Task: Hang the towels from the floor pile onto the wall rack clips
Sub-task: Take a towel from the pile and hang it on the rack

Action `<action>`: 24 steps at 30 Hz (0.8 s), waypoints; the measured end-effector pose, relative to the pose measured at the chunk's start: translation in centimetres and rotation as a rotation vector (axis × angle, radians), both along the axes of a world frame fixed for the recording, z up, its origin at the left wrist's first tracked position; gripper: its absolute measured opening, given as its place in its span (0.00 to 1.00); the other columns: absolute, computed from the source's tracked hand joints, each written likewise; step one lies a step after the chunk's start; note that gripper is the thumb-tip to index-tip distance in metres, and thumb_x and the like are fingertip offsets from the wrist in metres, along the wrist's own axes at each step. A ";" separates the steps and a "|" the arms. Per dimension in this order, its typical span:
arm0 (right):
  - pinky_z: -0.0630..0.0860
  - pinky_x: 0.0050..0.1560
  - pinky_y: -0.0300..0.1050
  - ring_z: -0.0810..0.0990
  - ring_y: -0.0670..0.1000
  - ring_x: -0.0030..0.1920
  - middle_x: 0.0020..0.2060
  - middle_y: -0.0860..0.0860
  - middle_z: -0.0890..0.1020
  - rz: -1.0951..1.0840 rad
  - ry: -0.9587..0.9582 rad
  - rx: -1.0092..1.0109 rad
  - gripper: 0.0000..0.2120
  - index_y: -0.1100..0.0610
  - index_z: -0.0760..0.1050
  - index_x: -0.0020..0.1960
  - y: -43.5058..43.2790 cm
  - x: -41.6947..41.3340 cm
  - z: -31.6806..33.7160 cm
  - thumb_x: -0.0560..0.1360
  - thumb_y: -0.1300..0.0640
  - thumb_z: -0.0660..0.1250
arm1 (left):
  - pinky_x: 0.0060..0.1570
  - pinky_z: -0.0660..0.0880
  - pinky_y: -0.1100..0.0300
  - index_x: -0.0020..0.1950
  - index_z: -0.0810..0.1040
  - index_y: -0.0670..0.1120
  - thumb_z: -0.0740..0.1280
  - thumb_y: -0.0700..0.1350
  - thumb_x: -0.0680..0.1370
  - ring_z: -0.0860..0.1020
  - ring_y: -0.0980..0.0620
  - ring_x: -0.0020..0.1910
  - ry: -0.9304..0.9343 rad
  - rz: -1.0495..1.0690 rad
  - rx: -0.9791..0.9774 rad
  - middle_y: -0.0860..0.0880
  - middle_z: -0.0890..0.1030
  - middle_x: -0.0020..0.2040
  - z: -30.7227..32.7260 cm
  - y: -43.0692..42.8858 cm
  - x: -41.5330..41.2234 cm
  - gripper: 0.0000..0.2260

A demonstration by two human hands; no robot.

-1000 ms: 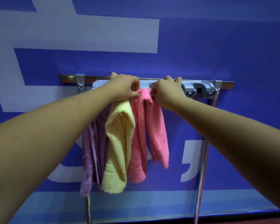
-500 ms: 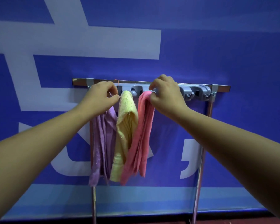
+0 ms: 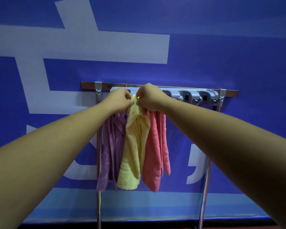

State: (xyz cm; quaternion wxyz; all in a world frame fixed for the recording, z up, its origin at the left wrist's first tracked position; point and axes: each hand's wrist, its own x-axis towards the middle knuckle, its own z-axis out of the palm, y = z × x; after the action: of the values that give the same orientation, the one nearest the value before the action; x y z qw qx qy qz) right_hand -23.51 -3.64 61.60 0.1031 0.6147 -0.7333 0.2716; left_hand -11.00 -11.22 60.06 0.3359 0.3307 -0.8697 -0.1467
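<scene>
Three towels hang side by side from the grey clip rack [image 3: 195, 96] on a metal rail: a purple towel [image 3: 110, 146] on the left, a yellow towel [image 3: 134, 146] in the middle, a pink towel [image 3: 157, 146] on the right. My left hand [image 3: 119, 100] and my right hand [image 3: 150, 98] both pinch the top of the yellow towel just below the rack, one on each side. The clips behind my hands are hidden. Two clips at the rack's right end hold nothing.
The rail [image 3: 229, 93] sits on two upright metal poles, a left pole [image 3: 98, 204] and a right pole [image 3: 205, 187], in front of a blue wall [image 3: 221, 47] with large white lettering. A dark strip of floor shows at the bottom right.
My right hand has left the pink towel's top and moved left to the yellow towel. My left hand has shifted right from the purple towel to the yellow one.
</scene>
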 end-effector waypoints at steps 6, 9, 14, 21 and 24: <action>0.66 0.34 0.46 0.70 0.54 0.34 0.32 0.57 0.74 -0.040 -0.015 -0.021 0.14 0.61 0.70 0.31 -1.8 -1.0 -0.9 0.74 0.61 0.68 | 0.22 0.68 0.72 0.47 0.82 0.40 0.67 0.41 0.79 0.72 0.62 0.18 0.017 0.056 -0.017 0.44 0.81 0.32 0.3 -1.2 -0.6 0.06; 0.70 0.33 0.47 0.72 0.55 0.33 0.32 0.59 0.75 -0.030 -0.139 -0.109 0.08 0.67 0.77 0.38 -2.1 -0.9 0.0 0.72 0.63 0.65 | 0.29 0.70 0.66 0.47 0.83 0.42 0.68 0.41 0.78 0.74 0.61 0.20 0.040 0.082 -0.060 0.47 0.81 0.31 1.6 -1.8 -0.8 0.05; 0.70 0.29 0.44 0.72 0.56 0.32 0.32 0.55 0.73 -0.102 -0.165 -0.203 0.04 0.62 0.73 0.40 -3.6 -0.9 1.2 0.72 0.64 0.61 | 0.46 0.81 0.58 0.46 0.83 0.42 0.68 0.40 0.78 0.81 0.54 0.31 0.143 0.107 -0.014 0.43 0.84 0.37 3.6 -2.7 -1.8 0.04; 0.79 0.31 0.50 0.78 0.58 0.33 0.36 0.60 0.80 -0.065 -0.150 -0.096 0.13 0.69 0.79 0.46 -2.4 -1.7 0.1 0.68 0.68 0.57 | 0.36 0.73 0.62 0.51 0.81 0.46 0.69 0.39 0.74 0.81 0.51 0.47 0.015 0.085 -0.101 0.50 0.83 0.49 2.6 -2.1 -0.9 0.07; 0.80 0.28 0.42 0.83 0.52 0.30 0.38 0.57 0.84 0.075 -0.240 -0.132 0.11 0.63 0.80 0.49 -0.6 -1.8 -0.7 0.71 0.66 0.61 | 0.34 0.73 0.67 0.52 0.81 0.46 0.69 0.40 0.73 0.80 0.57 0.42 0.011 -0.045 -0.071 0.52 0.83 0.47 1.0 -1.0 1.1 0.08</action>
State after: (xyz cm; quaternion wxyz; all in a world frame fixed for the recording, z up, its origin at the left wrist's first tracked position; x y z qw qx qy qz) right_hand -25.30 -4.27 60.92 0.0446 0.5965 -0.6976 0.3946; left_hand -9.89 -12.25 61.10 0.3488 0.2982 -0.8796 -0.1249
